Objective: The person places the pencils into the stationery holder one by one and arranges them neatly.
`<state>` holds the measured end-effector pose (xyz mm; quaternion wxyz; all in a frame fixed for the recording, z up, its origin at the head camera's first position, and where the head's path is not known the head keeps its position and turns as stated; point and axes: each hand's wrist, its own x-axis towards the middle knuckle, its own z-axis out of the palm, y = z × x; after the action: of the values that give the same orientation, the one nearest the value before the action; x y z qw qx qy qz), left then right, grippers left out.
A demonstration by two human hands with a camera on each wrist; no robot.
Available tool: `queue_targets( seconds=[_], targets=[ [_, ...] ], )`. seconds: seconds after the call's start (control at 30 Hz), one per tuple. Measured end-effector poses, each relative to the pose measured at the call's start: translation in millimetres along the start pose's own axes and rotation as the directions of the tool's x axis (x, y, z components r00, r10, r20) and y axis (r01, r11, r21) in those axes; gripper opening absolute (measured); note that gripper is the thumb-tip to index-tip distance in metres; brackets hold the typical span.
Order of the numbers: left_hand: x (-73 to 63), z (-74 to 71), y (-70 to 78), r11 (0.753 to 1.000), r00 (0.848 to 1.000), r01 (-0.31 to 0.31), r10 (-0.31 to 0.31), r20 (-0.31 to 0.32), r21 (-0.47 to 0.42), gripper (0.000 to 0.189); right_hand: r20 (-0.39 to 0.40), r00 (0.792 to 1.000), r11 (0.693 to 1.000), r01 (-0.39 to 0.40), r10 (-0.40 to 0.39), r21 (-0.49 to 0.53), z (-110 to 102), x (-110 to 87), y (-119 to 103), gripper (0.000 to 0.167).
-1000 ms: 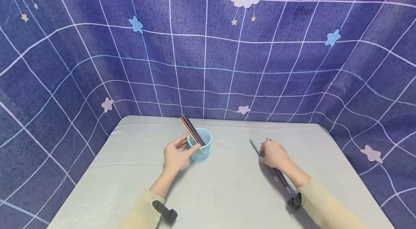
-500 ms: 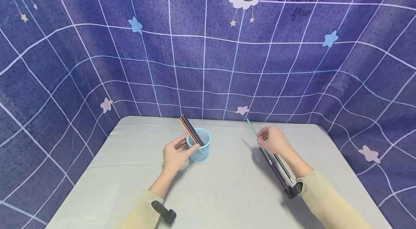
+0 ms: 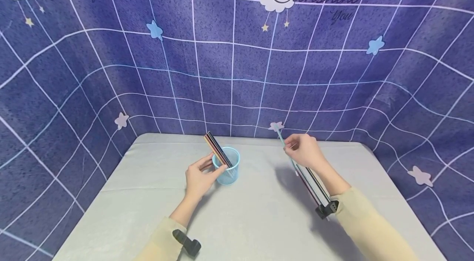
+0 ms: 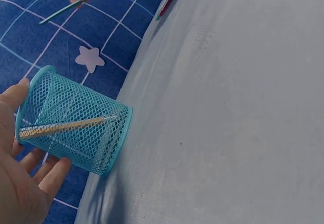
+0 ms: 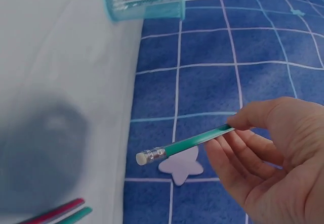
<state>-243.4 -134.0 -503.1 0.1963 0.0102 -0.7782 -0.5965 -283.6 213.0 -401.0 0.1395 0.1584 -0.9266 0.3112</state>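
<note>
My left hand (image 3: 200, 176) grips a light-blue mesh pencil cup (image 3: 228, 177) by its side, thumb near the rim and fingers behind. The cup stands on the table with several pencils (image 3: 216, 148) leaning left inside it. To the right, my right hand (image 3: 305, 152) pinches a green pencil (image 5: 190, 143) between thumb and fingertips, above the table. In the right wrist view its white eraser (image 5: 142, 158) in a silver band points away from the hand. Below that hand several more pencils (image 3: 312, 189) lie on the table, partly hidden by the forearm.
A pale grey cloth covers the table (image 3: 252, 220). A purple-blue curtain (image 3: 252, 67) with a grid, stars and clouds hangs behind it and along both sides. Each wrist carries a small black camera, the left one (image 3: 187, 243) near the front.
My right hand has picked the green pencil up from among the pencils on the table, rising and moving slightly left and away from me. My left hand and the cup have stayed in place.
</note>
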Motion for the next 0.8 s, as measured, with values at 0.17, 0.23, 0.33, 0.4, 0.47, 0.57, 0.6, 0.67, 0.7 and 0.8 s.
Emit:
queue_targets(
  seconds=[0.17, 0.23, 0.33, 0.4, 0.47, 0.57, 0.6, 0.67, 0.7, 0.8],
  targets=[
    [0.1, 0.1, -0.2, 1.0, 1.0, 0.002, -0.002, 0.003, 0.003, 0.066, -0.023, 0.999, 0.998, 0.023, -0.022, 0.051, 1.6, 6.9, -15.8, 0.011],
    [0.1, 0.1, -0.1, 1.0, 1.0, 0.005, -0.005, 0.005, -0.001, 0.066, -0.042, 0.998, 0.996, 0.043, -0.039, 0.075, 3.5, 10.4, -22.5, 0.01],
    [0.5, 0.1, -0.1, 1.0, 1.0, 0.002, -0.002, 0.005, -0.007, 0.065, -0.083, 0.994, 0.991, 0.077, -0.068, 0.11, 6.4, 16.3, -32.7, 0.01],
    [0.6, 0.0, -0.1, 1.0, 1.0, 0.0, 0.0, 0.004, -0.01, 0.065, -0.104, 0.99, 0.987, 0.103, -0.091, 0.125, 8.4, 20.7, -40.1, 0.011],
    [0.6, 0.1, 0.1, 1.0, 1.0, -0.001, 0.001, 0.005, -0.009, 0.066, -0.117, 0.988, 0.984, 0.12, -0.105, 0.133, 10.2, 24.5, -47.2, 0.011],
    [0.3, 0.2, 0.5, 1.0, 1.0, 0.003, -0.003, 0.006, -0.002, 0.066, -0.126, 0.985, 0.981, 0.134, -0.116, 0.138, 12.8, 29.3, -57.2, 0.012],
    [0.2, 0.4, 0.7, 1.0, 1.0, 0.005, -0.005, 0.006, -0.002, 0.066, -0.125, 0.985, 0.98, 0.134, -0.117, 0.144, 13.7, 30.8, -60.5, 0.012],
    [0.3, 0.8, 0.4, 1.0, 1.0, 0.005, -0.005, 0.001, -0.001, 0.065, -0.125, 0.985, 0.978, 0.136, -0.117, 0.159, 15.8, 34.3, -66.6, 0.012],
    [0.4, 1.0, 0.0, 1.0, 1.0, 0.005, -0.005, -0.004, 0.003, 0.065, -0.126, 0.985, 0.976, 0.142, -0.121, 0.168, 16.8, 36.0, -69.8, 0.012],
    [0.9, 1.6, -0.8, 1.0, 1.0, 0.003, -0.003, -0.007, -0.005, 0.065, -0.13, 0.982, 0.967, 0.163, -0.139, 0.196, 19.9, 41.9, -78.4, 0.012]
  ],
)
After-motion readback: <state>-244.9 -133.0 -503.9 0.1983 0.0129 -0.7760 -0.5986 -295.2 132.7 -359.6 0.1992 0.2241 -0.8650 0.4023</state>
